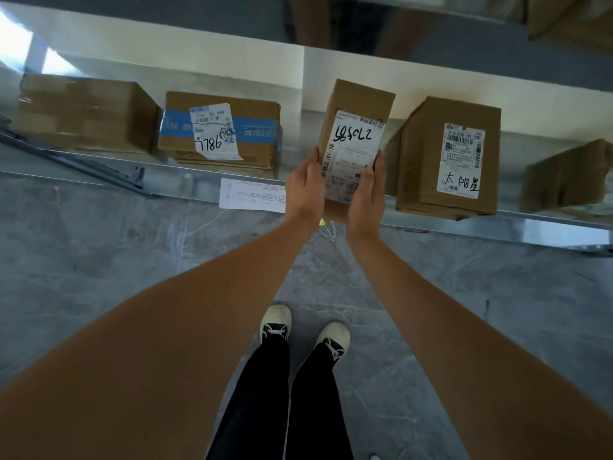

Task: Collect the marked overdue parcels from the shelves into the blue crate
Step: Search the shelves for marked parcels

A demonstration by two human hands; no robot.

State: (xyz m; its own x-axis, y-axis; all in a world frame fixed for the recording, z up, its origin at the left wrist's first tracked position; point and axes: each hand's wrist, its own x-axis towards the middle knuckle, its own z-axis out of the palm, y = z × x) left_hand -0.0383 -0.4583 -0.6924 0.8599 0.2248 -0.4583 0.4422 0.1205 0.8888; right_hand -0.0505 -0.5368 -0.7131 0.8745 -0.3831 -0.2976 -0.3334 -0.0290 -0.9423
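Cardboard all along the metal shelf (530, 224), and the person has picked one: a narrow parcel (356, 141) with a handwritten number on its label, held at the shelf's front edge. The left hand (303, 190) and right hand (366, 194) clamp its two sides, fingers curled around the edges. It looks like the lifting-out step; next it must come clear of the tall box (451, 157) just beside it and go to the blue crate, which is nowhere in view. Whether the scrawl marks it overdue I cannot tell. A blue-taped box (252, 134) sits further left.
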